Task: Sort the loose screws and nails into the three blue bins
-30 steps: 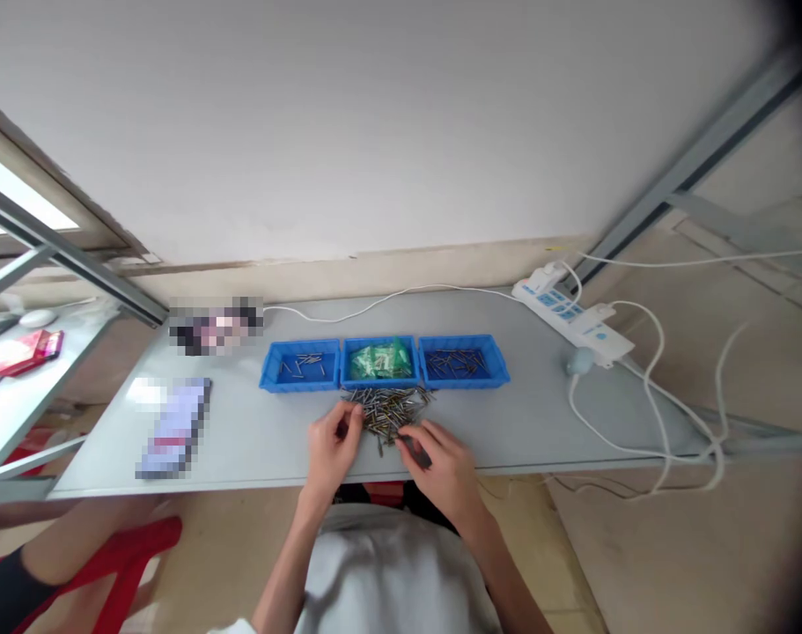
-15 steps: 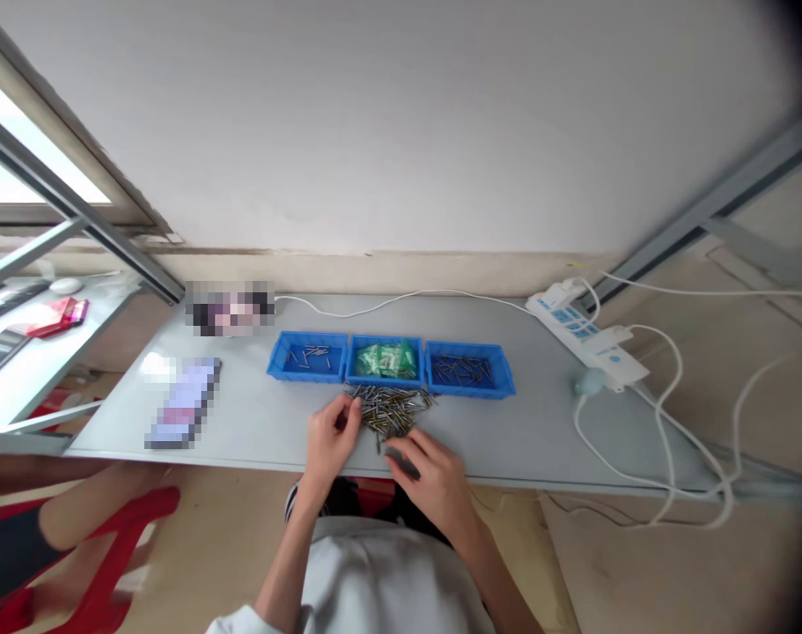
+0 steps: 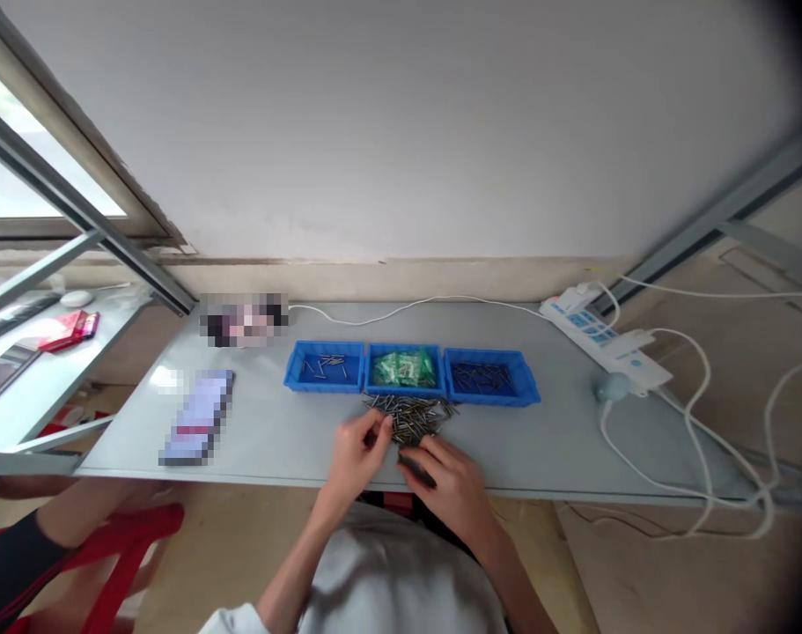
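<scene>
A loose pile of screws (image 3: 419, 414), some silvery and some brassy, lies on the grey table in front of the blue bins. At its left edge is my left hand (image 3: 357, 453), thumb and fingers pinched together. My right hand (image 3: 450, 482) is curled at the pile's front edge, thumb and fingertips close together. What either hand pinches is too small to make out. The left blue bin (image 3: 295, 385) holds several thin silvery pieces. Green-tinted small packets fill the middle blue bin (image 3: 404, 393). Darker screws are scattered in the right blue bin (image 3: 527, 387).
A blurred-out phone (image 3: 199, 418) lies at the table's left, with another blurred object (image 3: 246, 321) behind it. On the right sits a white power strip (image 3: 608, 345) with plugs and looping cables. Another person's leg (image 3: 87, 519) shows at lower left beside a red stool (image 3: 129, 546).
The whole view has shifted, so the table and bins appear slightly further right and lower. Both hands stay at the pile in nearly the same pose.
</scene>
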A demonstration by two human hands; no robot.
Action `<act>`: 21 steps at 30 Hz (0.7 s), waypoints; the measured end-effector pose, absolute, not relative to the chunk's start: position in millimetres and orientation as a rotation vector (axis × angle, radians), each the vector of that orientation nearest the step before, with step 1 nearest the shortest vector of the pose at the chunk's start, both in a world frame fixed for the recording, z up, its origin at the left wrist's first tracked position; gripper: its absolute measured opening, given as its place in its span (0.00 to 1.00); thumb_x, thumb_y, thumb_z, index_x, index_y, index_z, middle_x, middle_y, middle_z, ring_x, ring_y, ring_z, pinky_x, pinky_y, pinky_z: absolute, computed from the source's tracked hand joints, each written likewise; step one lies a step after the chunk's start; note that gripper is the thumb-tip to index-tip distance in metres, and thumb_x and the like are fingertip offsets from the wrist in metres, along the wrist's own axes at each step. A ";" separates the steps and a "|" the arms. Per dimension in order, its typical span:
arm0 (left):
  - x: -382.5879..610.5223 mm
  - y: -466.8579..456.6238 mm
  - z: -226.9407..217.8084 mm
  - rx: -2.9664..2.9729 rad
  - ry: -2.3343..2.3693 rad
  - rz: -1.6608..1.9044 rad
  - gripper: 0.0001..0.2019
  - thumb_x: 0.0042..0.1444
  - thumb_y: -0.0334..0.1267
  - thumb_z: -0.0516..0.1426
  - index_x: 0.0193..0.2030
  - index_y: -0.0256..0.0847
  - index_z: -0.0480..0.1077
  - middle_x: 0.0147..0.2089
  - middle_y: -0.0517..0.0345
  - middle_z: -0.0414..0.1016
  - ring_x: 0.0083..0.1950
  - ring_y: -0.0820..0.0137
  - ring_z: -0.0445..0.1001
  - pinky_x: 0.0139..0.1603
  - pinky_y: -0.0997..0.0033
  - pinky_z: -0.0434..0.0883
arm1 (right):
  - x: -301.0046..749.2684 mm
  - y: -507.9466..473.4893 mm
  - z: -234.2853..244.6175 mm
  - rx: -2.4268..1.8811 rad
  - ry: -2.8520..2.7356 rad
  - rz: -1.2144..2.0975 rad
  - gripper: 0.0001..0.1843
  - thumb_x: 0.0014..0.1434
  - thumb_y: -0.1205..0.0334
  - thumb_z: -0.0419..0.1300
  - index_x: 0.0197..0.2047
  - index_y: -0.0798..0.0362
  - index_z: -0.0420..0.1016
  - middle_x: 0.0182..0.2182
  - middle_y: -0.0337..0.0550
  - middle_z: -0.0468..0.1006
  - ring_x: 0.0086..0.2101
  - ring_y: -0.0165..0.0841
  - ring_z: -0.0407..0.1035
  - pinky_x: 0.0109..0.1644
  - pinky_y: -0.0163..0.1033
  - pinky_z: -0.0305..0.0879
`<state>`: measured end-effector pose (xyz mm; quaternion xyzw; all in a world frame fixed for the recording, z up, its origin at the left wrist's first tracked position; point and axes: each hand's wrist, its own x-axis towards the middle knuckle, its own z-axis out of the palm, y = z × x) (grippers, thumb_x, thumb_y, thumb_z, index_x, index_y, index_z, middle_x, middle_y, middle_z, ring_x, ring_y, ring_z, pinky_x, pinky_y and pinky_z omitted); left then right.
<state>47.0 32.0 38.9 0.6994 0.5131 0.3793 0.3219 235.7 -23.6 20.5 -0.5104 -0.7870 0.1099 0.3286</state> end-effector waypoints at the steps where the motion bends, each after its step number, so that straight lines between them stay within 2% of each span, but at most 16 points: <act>1: 47.6 31.8 39.2 1.871 1.340 0.988 0.20 0.73 0.45 0.53 0.29 0.39 0.70 0.22 0.65 0.65 0.24 0.76 0.61 0.28 0.75 0.59 | 236.5 -23.6 20.8 -1.336 -2.047 0.318 0.04 0.69 0.65 0.63 0.44 0.49 0.80 0.33 0.40 0.75 0.33 0.35 0.73 0.39 0.38 0.66; 4: 49.9 29.5 40.8 1.986 1.328 0.984 0.15 0.73 0.41 0.54 0.35 0.40 0.74 0.26 0.62 0.71 0.26 0.74 0.67 0.31 0.75 0.63 | 239.8 -23.2 22.1 -1.325 -1.976 0.444 0.04 0.66 0.67 0.63 0.42 0.48 0.79 0.31 0.38 0.71 0.30 0.32 0.70 0.36 0.36 0.65; 7: 51.5 24.5 42.4 2.152 1.269 0.983 0.10 0.72 0.35 0.53 0.47 0.42 0.77 0.35 0.58 0.79 0.32 0.72 0.74 0.36 0.73 0.70 | 243.4 -22.6 23.4 -1.284 -1.876 0.584 0.06 0.64 0.68 0.64 0.43 0.48 0.79 0.30 0.36 0.68 0.28 0.30 0.67 0.33 0.35 0.64; 12: 48.2 13.6 39.9 2.370 1.123 0.979 0.17 0.68 0.28 0.52 0.59 0.43 0.75 0.43 0.53 0.80 0.38 0.67 0.79 0.40 0.69 0.76 | 247.3 -20.9 27.2 -1.219 -1.700 0.751 0.07 0.63 0.68 0.65 0.43 0.49 0.80 0.29 0.34 0.64 0.27 0.29 0.63 0.31 0.34 0.62; 16: 44.5 10.4 36.4 2.419 1.068 0.964 0.14 0.72 0.33 0.55 0.61 0.44 0.74 0.48 0.50 0.80 0.44 0.66 0.81 0.45 0.68 0.79 | 248.9 -18.9 31.0 -1.178 -1.600 0.844 0.06 0.63 0.68 0.66 0.42 0.49 0.81 0.28 0.33 0.63 0.26 0.28 0.61 0.29 0.33 0.61; 21: 48.9 14.2 40.1 2.425 1.077 1.009 0.12 0.74 0.36 0.54 0.57 0.43 0.77 0.45 0.51 0.80 0.42 0.67 0.80 0.43 0.69 0.78 | 251.2 -18.0 33.9 -1.168 -1.546 0.856 0.05 0.64 0.67 0.67 0.43 0.48 0.80 0.28 0.33 0.64 0.26 0.29 0.61 0.29 0.33 0.61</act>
